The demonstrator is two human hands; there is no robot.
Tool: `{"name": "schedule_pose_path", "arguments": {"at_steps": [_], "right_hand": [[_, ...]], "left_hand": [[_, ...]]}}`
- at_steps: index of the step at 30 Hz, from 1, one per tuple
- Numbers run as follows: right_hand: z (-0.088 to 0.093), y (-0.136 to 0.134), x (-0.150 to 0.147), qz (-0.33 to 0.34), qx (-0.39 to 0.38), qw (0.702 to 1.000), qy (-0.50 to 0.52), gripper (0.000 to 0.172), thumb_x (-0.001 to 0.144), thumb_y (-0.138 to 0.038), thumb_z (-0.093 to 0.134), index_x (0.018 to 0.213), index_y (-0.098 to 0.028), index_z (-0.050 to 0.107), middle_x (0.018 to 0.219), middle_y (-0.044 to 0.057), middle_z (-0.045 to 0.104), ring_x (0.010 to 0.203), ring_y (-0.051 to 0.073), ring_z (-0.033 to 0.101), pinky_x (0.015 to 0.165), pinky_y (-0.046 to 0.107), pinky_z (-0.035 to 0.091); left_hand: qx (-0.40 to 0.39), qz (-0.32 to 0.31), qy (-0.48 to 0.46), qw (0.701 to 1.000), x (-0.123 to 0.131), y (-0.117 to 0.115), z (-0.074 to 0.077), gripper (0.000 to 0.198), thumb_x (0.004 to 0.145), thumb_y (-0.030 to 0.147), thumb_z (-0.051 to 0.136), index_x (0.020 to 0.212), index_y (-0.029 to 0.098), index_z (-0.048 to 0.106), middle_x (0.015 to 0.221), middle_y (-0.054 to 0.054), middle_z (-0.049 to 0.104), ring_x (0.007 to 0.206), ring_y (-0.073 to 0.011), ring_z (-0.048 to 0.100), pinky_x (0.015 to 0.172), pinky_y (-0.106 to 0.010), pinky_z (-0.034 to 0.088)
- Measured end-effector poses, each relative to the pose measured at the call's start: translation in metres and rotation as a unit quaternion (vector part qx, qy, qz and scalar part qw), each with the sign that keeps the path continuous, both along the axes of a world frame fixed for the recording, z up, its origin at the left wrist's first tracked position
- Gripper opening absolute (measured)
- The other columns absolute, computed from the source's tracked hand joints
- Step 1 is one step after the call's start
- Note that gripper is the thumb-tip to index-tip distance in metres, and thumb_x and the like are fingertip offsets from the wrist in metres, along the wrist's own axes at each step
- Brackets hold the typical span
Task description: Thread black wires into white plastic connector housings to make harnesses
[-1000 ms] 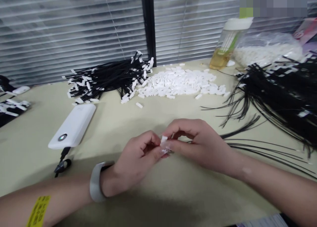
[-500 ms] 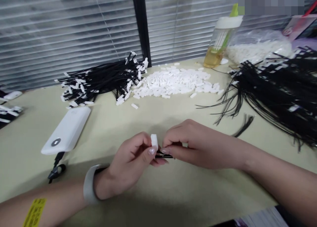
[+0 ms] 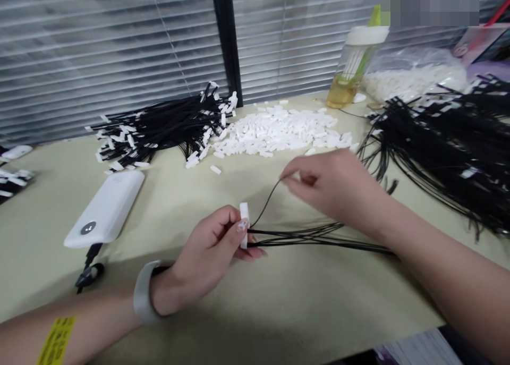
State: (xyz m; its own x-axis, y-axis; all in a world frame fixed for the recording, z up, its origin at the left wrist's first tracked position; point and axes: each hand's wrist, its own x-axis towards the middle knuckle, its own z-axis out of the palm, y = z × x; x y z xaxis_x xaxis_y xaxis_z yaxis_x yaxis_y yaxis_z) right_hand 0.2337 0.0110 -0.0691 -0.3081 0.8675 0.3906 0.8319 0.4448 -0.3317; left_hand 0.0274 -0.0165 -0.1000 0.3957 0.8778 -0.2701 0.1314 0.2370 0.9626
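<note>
A small white connector housing stands upright between the thumb and fingers of my left hand, which is closed on it. Several thin black wires run from the housing to the right and pass under my right forearm. Higher up and to the right, my right hand pinches a single black wire between thumb and forefinger. That wire curves down to the housing in my left hand. My left fingers partly hide the wire ends at the housing.
Loose white housings lie heaped at the back. Black wires with white ends are piled left of them, and more black wires at the right. A white power bank, a bottle and a plastic bag also stand around.
My right hand has moved up and to the right, away from my left hand, drawing one wire out in a curve. The wires beside the housing now show. My left hand has stayed nearly still.
</note>
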Motion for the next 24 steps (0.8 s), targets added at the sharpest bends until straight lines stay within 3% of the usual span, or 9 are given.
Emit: {"name": "schedule_pose_path", "arguments": {"at_steps": [3,6,8,9,11,14,18,21,24], "right_hand": [[0.003,0.013,0.014,-0.107,0.035,0.969,0.221,0.015,0.075,-0.020,0.055,0.084,-0.016,0.066,0.061,0.001,0.059,0.054,0.009,0.050,0.058,0.026,0.038],[0.010,0.023,0.026,-0.109,0.031,0.864,0.491,0.024,0.073,-0.016,0.057,0.096,-0.010,0.062,0.095,0.010,0.063,0.078,0.013,0.058,0.065,0.027,0.041],[0.015,0.026,0.031,-0.107,0.070,0.800,0.586,0.021,0.076,-0.019,0.054,0.093,-0.009,0.061,0.103,0.011,0.061,0.078,0.012,0.059,0.064,0.026,0.040],[0.017,0.027,0.033,-0.105,0.103,0.788,0.598,0.021,0.078,-0.021,0.051,0.092,-0.010,0.061,0.100,0.009,0.062,0.073,0.010,0.059,0.062,0.025,0.040],[0.018,0.025,0.033,-0.080,0.156,0.798,0.576,0.025,0.080,-0.023,0.049,0.103,-0.016,0.058,0.085,0.004,0.064,0.062,0.007,0.057,0.056,0.024,0.039],[0.015,0.014,0.023,0.004,0.103,0.872,0.478,0.041,0.079,-0.016,0.054,0.118,-0.027,0.047,0.077,-0.001,0.064,0.058,0.007,0.058,0.052,0.022,0.043],[0.009,-0.003,0.003,0.029,0.009,0.966,0.257,0.018,0.080,-0.021,0.054,0.094,-0.024,0.065,0.082,-0.001,0.066,0.068,0.009,0.060,0.060,0.021,0.048],[0.007,-0.008,-0.004,0.058,-0.029,0.988,0.137,0.020,0.081,-0.025,0.053,0.096,-0.024,0.065,0.082,-0.004,0.067,0.072,0.009,0.061,0.064,0.018,0.046],[0.007,-0.008,-0.005,0.087,-0.058,0.991,0.089,0.019,0.083,-0.028,0.051,0.093,-0.024,0.066,0.070,-0.005,0.066,0.059,0.006,0.058,0.056,0.016,0.042]], "left_hand": [[-0.015,-0.006,-0.004,1.000,-0.001,0.000,0.000,0.023,0.083,0.035,0.047,0.070,0.016,0.044,0.068,0.004,0.056,0.063,-0.0113,0.066,0.057,-0.020,0.051],[-0.020,-0.007,-0.004,1.000,-0.002,-0.002,0.000,0.023,0.084,0.035,0.047,0.070,0.016,0.044,0.068,0.004,0.055,0.062,-0.0109,0.066,0.056,-0.020,0.050],[-0.021,-0.010,-0.006,1.000,-0.002,-0.002,0.000,0.024,0.084,0.035,0.047,0.070,0.016,0.044,0.067,0.004,0.055,0.062,-0.0112,0.066,0.056,-0.019,0.049],[-0.021,-0.012,-0.007,1.000,-0.002,-0.001,0.000,0.024,0.083,0.035,0.047,0.069,0.016,0.044,0.067,0.004,0.055,0.062,-0.0113,0.066,0.056,-0.019,0.049],[-0.021,-0.016,-0.008,1.000,-0.001,-0.001,0.000,0.025,0.083,0.035,0.047,0.069,0.015,0.044,0.068,0.004,0.054,0.062,-0.0115,0.066,0.056,-0.020,0.049],[-0.028,-0.013,-0.018,0.999,-0.001,0.001,-0.001,0.024,0.084,0.034,0.047,0.069,0.015,0.045,0.068,0.004,0.054,0.061,-0.0114,0.065,0.056,-0.020,0.049],[-0.032,0.011,-0.035,0.999,-0.001,0.004,-0.003,0.022,0.085,0.033,0.046,0.071,0.015,0.045,0.068,0.004,0.054,0.059,-0.0099,0.064,0.058,-0.021,0.049],[-0.036,0.023,-0.062,0.997,-0.002,0.005,-0.004,0.022,0.085,0.033,0.046,0.072,0.016,0.046,0.068,0.004,0.055,0.058,-0.0093,0.063,0.060,-0.023,0.050],[-0.045,0.029,-0.085,0.995,-0.003,0.006,-0.004,0.022,0.085,0.032,0.047,0.070,0.016,0.045,0.067,0.004,0.054,0.056,-0.0088,0.062,0.061,-0.025,0.050]]}}
